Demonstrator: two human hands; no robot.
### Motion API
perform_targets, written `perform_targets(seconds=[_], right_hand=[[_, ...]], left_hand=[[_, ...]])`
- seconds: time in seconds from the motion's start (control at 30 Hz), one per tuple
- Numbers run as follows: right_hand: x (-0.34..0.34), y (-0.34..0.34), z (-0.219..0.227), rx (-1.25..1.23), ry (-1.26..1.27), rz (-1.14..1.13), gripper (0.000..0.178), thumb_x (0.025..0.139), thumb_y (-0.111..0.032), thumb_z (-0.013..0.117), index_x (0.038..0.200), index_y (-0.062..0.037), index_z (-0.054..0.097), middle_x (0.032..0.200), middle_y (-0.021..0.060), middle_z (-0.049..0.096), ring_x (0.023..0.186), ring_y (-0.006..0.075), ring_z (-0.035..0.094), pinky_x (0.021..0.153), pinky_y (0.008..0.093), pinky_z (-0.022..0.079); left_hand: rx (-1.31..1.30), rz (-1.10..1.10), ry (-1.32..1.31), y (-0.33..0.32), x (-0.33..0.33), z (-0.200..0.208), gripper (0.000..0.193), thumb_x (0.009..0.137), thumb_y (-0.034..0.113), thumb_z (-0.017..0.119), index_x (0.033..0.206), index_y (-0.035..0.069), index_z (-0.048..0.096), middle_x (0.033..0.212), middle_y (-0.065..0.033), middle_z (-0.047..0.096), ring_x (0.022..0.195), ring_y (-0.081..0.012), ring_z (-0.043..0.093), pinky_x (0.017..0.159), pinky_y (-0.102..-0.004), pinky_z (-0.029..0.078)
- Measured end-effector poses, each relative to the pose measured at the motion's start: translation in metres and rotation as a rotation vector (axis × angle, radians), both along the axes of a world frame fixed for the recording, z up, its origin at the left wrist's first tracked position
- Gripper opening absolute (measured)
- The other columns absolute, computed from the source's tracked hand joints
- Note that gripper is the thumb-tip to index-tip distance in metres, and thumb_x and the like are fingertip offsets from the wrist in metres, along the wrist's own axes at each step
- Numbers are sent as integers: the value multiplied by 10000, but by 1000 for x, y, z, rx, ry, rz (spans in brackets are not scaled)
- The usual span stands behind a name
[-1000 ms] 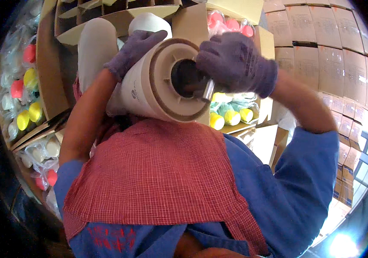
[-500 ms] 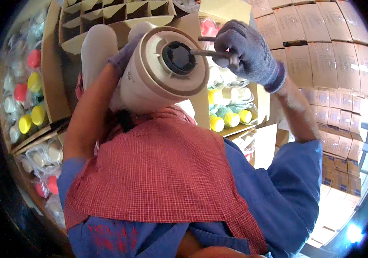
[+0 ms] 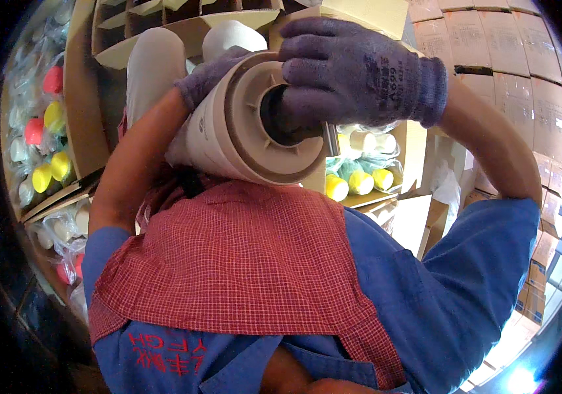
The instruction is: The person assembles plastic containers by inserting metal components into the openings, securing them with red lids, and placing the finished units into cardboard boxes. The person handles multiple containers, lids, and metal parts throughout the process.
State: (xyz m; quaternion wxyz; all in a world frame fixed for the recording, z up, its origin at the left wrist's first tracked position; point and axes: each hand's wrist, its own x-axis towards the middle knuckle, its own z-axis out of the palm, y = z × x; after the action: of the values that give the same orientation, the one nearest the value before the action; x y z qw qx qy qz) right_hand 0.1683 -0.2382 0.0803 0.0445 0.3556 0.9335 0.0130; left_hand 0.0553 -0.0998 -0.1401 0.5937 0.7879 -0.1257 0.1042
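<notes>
A large beige cylindrical vessel [image 3: 212, 134] lies tilted on my lap, its round ringed end facing up toward me. In the middle of that end sits a black round plug [image 3: 283, 128] in a recess, partly covered. My gloved left hand [image 3: 214, 75] is wrapped round the vessel's far left side, fingertips hidden. Across the plug comes my gloved right hand [image 3: 353, 75], its fingers curling down at the recess. A metal prong [image 3: 331, 139] of a tool pokes out below my right palm; the rest of the tool is hidden.
At the left, a carton [image 3: 87, 98] holds bagged items with red and yellow caps. Another carton [image 3: 415, 154] with yellow-capped items is at the right. A divided cardboard box [image 3: 182, 36] lies ahead. Stacked cartons [image 3: 514, 98] line the far right.
My right hand has moved left from holding the two-pronged metal tool at the plug to lying over it, with the fingers down in the recess. The left hand still holds the vessel.
</notes>
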Motion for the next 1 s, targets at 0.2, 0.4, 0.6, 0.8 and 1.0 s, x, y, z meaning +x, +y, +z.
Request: perform_targets(seconds=[0.2,0.4,0.6,0.8,1.0], right_hand=[[-4,-9,-5,-43,59,-163,347,638,-327,699,914,-159,572,852,33,577,861,245,593,687,378,472],[1,-61,-53,-38,436,-925,384,711,-375,767,846,-81,561,710,71,574,639,251,604,570,375,478],[-6,-57,-55,-97,454,-1237,294,900,-359,556,950,-69,574,757,160,625,704,354,623,626,435,478],[-22,-42,-25,107,236,-700,389,890,-439,558,987,-63,575,835,155,632,772,347,639,657,436,495],[-31,-45,-21,-177,625,-937,399,898,-420,566,1059,-55,584,875,168,634,797,338,640,677,401,507]], left_hand=[[112,64,-64,-1,-8,17,286,946,192,512,1206,101,590,1130,-133,628,986,-234,604,874,-331,468],[-459,400,535,-11,2,9,477,893,458,523,951,10,675,812,-108,664,780,-178,624,757,-340,487],[-633,385,583,0,10,-15,492,879,456,564,990,-12,666,856,-89,682,749,-162,630,706,-306,499],[-829,220,442,-8,-20,27,402,954,376,529,1109,22,642,955,-39,667,848,-87,613,732,-243,506],[-794,-39,294,6,-5,-10,321,968,268,520,1195,60,608,1051,-32,641,938,-91,578,823,-261,485]])
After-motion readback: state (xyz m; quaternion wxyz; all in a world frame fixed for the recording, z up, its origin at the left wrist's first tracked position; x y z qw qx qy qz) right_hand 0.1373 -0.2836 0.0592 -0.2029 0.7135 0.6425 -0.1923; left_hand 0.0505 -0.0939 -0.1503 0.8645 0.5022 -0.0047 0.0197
